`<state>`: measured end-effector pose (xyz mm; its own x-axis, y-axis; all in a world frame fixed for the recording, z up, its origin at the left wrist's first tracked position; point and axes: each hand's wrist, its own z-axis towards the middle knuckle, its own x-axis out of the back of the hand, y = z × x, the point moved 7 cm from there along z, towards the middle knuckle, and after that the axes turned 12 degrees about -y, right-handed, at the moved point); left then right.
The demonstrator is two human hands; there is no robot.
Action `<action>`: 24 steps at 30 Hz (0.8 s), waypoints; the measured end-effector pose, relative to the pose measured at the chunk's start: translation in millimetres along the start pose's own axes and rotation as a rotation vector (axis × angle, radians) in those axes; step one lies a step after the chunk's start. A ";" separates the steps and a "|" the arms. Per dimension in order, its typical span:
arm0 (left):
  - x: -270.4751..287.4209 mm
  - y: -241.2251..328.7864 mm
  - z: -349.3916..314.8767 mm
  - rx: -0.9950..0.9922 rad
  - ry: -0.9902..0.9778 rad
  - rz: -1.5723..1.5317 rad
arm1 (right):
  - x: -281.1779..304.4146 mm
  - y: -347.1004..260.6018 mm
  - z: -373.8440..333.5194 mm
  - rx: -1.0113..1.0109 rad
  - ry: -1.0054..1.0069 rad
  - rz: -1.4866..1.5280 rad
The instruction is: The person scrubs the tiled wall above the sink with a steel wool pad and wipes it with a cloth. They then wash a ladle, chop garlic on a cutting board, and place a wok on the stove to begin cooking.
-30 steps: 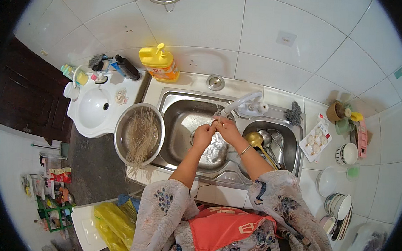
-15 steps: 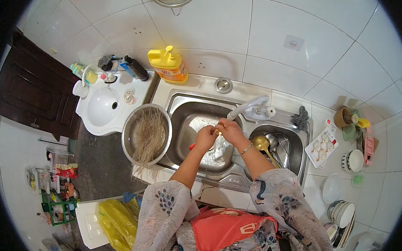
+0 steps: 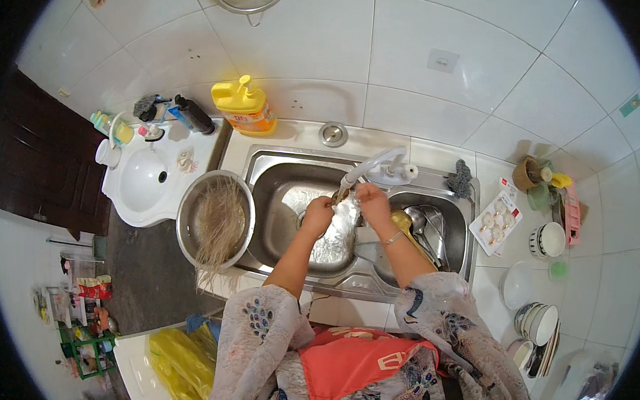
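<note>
Both my hands are over the left basin of a steel double sink (image 3: pixel 277 175), under the spout of a white tap (image 3: pixel 370 166). My left hand (image 3: pixel 317 216) is closed in a fist; what it grips is hidden. My right hand (image 3: pixel 370 200) sits right below the spout and pinches a small brownish item (image 3: pixel 342 195) there. Water glints on a shiny piece (image 3: pixel 336 238) lying in the basin under my hands. A round metal bowl (image 3: pixel 186 225) holding thin pale noodle-like strands stands at the sink's left edge.
The right basin holds a yellow ladle (image 3: pixel 401 221) and metal utensils. A yellow bottle (image 3: pixel 245 107) stands behind the sink, a small white washbasin (image 3: pixel 141 182) to the left. Bowls and plates (image 3: pixel 536 323) and an egg tray (image 3: pixel 496 222) crowd the right counter. Yellow bags (image 3: pixel 178 360) lie at lower left.
My hands stay under the tap and have shifted only slightly, the right one a little closer to the spout. The view has tilted a bit; nothing else moved.
</note>
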<state>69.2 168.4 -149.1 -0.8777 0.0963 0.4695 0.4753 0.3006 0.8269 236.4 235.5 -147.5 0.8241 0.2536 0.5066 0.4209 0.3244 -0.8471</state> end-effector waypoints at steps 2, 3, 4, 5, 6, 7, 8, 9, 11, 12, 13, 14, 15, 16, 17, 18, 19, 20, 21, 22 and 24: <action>1.6 -18.4 2.1 0.081 -0.042 -0.116 | 47.0 -6.6 -6.3 -0.274 0.102 0.100; -2.3 -28.8 7.5 0.092 -0.098 -0.086 | 69.8 -3.0 -7.8 -0.294 0.197 0.134; 0.2 -27.0 7.0 0.097 -0.083 -0.099 | 89.0 -8.9 -3.4 -0.194 0.233 -0.072; 2.1 -24.9 2.8 0.107 -0.066 -0.114 | 103.8 -13.6 2.0 -0.094 0.259 -0.277; 3.7 -25.1 -0.1 0.118 -0.049 -0.129 | 112.8 -17.9 5.2 0.008 0.281 -0.482; 4.1 -29.6 1.0 0.104 -0.022 -0.191 | 114.6 -6.7 9.9 -0.027 0.179 -0.496; 2.7 -27.0 2.0 0.069 -0.023 -0.223 | 114.1 4.7 14.6 -0.061 0.078 -0.508; 0.9 -23.5 2.7 0.034 -0.024 -0.256 | 113.3 14.8 18.5 -0.094 -0.024 -0.519; 4.4 -10.6 -1.1 -0.023 -0.055 -0.266 | 117.9 18.2 22.4 -0.091 -0.066 -0.572; 8.1 -6.2 -3.0 -0.038 -0.017 -0.288 | 118.5 19.7 25.5 -0.090 -0.086 -0.599; 10.0 -3.9 -6.6 -0.049 0.018 -0.305 | 116.3 24.7 29.2 -0.077 -0.063 -0.622; 10.6 -3.9 -9.4 -0.061 0.050 -0.327 | 117.2 23.3 33.5 -0.184 -0.082 -0.636; 10.3 -12.0 -9.0 -0.073 0.046 -0.357 | 117.1 20.2 37.4 -0.292 -0.102 -0.648; 11.5 -11.4 -12.4 -0.023 0.032 -0.374 | 120.1 19.0 37.7 -0.403 -0.117 -0.664; 14.5 -4.9 -17.6 0.024 0.020 -0.392 | 119.9 20.2 37.1 -0.417 -0.139 -0.633; 15.0 -0.8 -21.4 0.071 0.007 -0.409 | 121.4 20.6 32.0 -0.388 -0.119 -0.589; 16.0 2.2 -23.6 0.041 0.045 -0.494 | 122.0 18.7 27.2 -0.353 -0.102 -0.550; 17.1 -0.2 -22.5 0.004 0.074 -0.537 | 122.4 15.7 20.7 -0.319 -0.084 -0.510; 16.5 -4.2 -24.6 0.054 0.085 -0.569 | 122.7 3.3 8.6 -0.211 0.019 -0.533; 16.3 -3.0 -28.5 0.105 0.095 -0.603 | 119.2 -14.5 -10.2 -0.103 0.119 -0.557; 12.4 -9.7 -30.7 0.165 0.070 -0.827 | 100.8 -38.2 -42.9 0.015 0.111 -0.512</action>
<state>55.6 137.5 -141.8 -0.9306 -0.2727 -0.2440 -0.3378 0.3839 0.8594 319.6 209.5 -70.9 0.5496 -0.0389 0.8345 0.7756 0.3948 -0.4924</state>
